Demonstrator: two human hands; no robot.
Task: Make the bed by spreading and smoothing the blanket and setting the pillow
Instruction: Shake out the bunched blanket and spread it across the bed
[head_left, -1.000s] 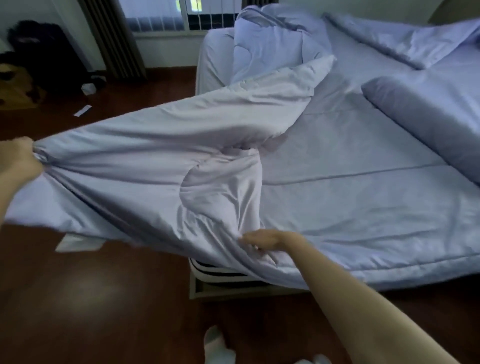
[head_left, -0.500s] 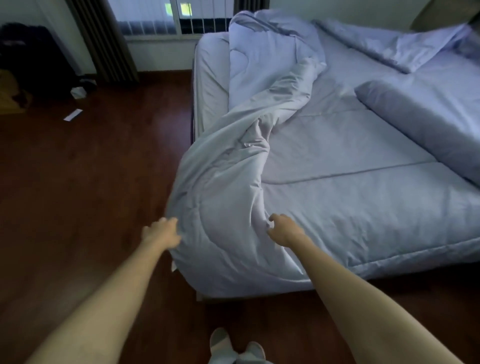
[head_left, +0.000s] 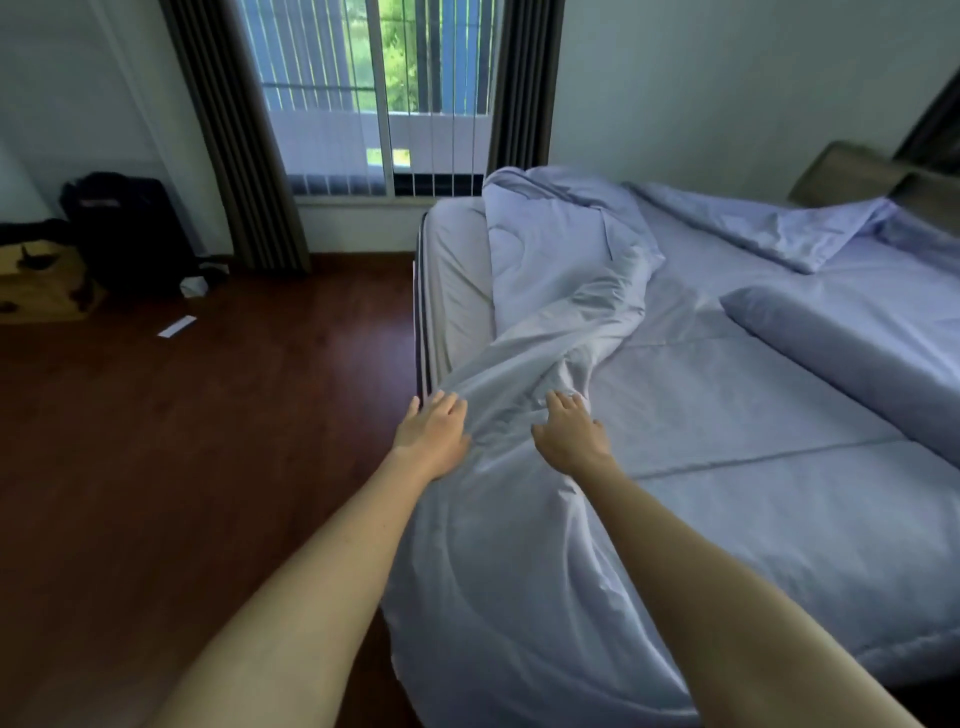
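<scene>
At far left a black bag (head_left: 122, 228) stands by the wall, a paper slip (head_left: 177, 326) lying on the wood floor (head_left: 208, 441) nearby. Your left hand (head_left: 434, 434) lies open, fingers spread, on the bunched blanket (head_left: 524, 545) at the bed's (head_left: 452, 291) near corner. Your right hand (head_left: 571, 436) rests open on the same ridge just beside it. The pillow (head_left: 852, 353) lies further right on the bed.
</scene>
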